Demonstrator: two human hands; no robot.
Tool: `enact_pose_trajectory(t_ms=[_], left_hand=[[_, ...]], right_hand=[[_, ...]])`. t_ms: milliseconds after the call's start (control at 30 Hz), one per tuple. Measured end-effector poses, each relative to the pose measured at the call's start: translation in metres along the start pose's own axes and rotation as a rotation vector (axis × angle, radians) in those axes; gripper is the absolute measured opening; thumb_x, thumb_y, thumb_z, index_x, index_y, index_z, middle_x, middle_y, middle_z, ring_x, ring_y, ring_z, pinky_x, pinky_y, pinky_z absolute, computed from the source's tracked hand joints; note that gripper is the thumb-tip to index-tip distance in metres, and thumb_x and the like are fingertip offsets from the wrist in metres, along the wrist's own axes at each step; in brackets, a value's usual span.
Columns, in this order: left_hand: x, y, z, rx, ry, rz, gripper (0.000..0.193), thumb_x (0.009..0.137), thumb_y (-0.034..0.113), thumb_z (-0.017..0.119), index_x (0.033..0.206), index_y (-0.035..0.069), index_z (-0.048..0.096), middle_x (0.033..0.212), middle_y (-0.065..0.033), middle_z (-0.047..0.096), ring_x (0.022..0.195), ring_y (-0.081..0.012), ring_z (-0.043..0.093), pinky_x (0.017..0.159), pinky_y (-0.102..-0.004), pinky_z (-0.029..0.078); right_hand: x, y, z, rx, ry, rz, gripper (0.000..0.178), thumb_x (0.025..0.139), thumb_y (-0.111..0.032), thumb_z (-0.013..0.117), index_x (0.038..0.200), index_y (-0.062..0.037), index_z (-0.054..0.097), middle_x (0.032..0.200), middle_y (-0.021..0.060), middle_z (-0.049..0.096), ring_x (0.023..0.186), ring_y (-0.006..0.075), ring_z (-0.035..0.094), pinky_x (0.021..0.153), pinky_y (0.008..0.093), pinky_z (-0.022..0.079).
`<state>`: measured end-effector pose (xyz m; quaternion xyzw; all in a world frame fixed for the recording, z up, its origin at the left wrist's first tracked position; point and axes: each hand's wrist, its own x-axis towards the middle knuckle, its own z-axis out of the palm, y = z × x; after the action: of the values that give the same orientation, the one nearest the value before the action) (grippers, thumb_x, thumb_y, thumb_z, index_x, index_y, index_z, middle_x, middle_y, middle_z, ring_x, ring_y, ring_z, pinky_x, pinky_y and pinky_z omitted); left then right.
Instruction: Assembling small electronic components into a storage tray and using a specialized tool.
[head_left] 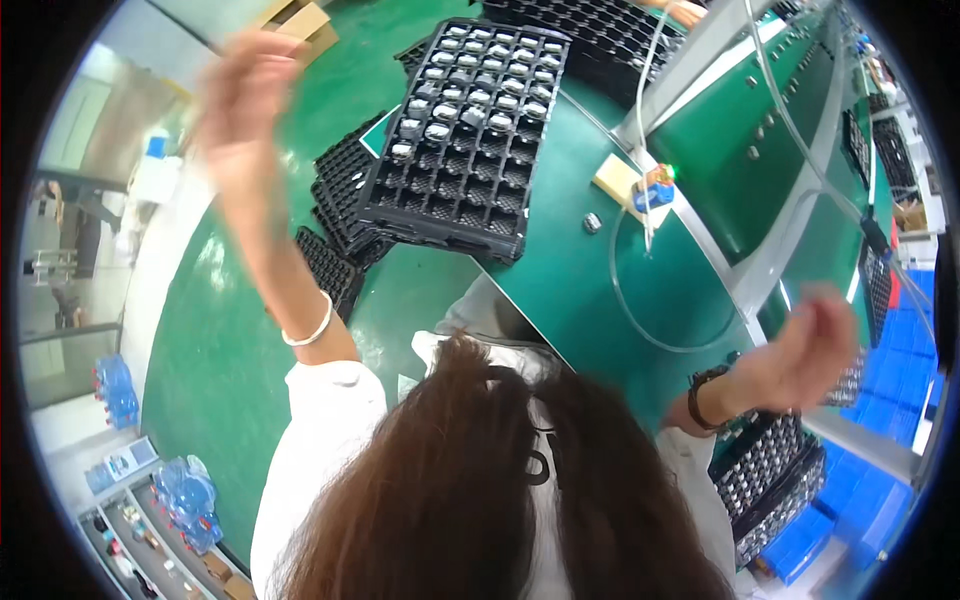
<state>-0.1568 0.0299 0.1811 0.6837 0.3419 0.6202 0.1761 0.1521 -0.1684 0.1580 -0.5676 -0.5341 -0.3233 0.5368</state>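
Note:
My left hand (248,115) is raised over the floor, left of a black compartment tray (455,190). Motion smears its fingers. Shiny, silvery small parts fill most of the tray's far cells, while several near cells hold none. My right hand (800,358) is lifted at the right, beyond the green worktop (560,290), and its fingers are blurred too. Nothing can be made out in either hand. A single small metallic part (592,222) lies on the worktop between the tray and a blue device (655,190) with a clear tube.
Black trays (345,180) are stacked below the worktop's left edge. More filled trays (765,470) stand beside my right arm, near blue bins (840,490). A metal frame post (665,95) rises beside a green belt (740,170) carrying small parts. Another person's hand (685,12) shows at the top.

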Motion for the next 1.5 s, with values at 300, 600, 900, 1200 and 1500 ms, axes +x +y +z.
enact_pose_trajectory(t_ms=[300,600,900,1200,1500], left_hand=[[-0.071,-0.123,0.0,0.386,-0.653,-0.104,0.014,0.075,0.01,0.067,0.088,0.006,0.069,0.1,-0.0079,0.06,0.098,-0.0241,0.055,0.086,-0.0326,0.042],[-0.06,-0.089,-0.004,-0.343,-0.361,-0.568,0.01,0.092,0.013,0.054,0.094,0.004,0.051,0.118,-0.0135,0.056,0.106,-0.0213,0.056,0.089,-0.0318,0.046],[-0.122,-0.002,0.099,-1.123,-0.469,-1.185,0.02,0.093,0.017,0.052,0.106,0.003,0.047,0.105,-0.0157,0.056,0.088,-0.0183,0.058,0.079,-0.0227,0.051],[-0.163,0.009,0.141,-1.068,-0.71,-1.332,0.029,0.091,0.014,0.056,0.116,0.002,0.048,0.109,-0.0095,0.057,0.096,-0.015,0.057,0.084,-0.0211,0.046],[-0.177,0.006,0.18,-1.01,-0.651,-1.318,0.033,0.093,0.016,0.054,0.122,0.001,0.05,0.109,-0.0035,0.059,0.1,-0.0123,0.056,0.087,-0.0219,0.043]], right_hand=[[-0.114,0.125,0.041,0.277,-0.714,0.7,0.04,0.076,-0.003,0.06,0.114,-0.0038,0.047,0.099,0.0076,0.053,0.084,0.0138,0.052,0.071,0.0275,0.044],[-0.144,0.097,0.116,0.158,-0.48,0.513,0.059,0.063,-0.02,0.083,0.108,-0.0025,0.049,0.096,0.0159,0.053,0.091,0.0299,0.054,0.081,0.0373,0.044],[-0.129,0.149,0.126,0.12,-0.238,0.576,0.023,0.079,-0.016,0.068,0.095,-0.0029,0.058,0.082,0.0151,0.058,0.077,0.0304,0.06,0.067,0.0354,0.047],[-0.109,0.299,0.121,-0.177,-0.07,0.665,0.029,0.081,-0.031,0.065,0.096,-0.0061,0.062,0.082,0.0146,0.065,0.077,0.0318,0.063,0.07,0.0379,0.048],[-0.106,0.311,0.115,-0.487,-0.262,0.642,0.038,0.081,-0.04,0.063,0.104,-0.0111,0.058,0.082,0.0215,0.063,0.077,0.039,0.06,0.068,0.0475,0.046]])
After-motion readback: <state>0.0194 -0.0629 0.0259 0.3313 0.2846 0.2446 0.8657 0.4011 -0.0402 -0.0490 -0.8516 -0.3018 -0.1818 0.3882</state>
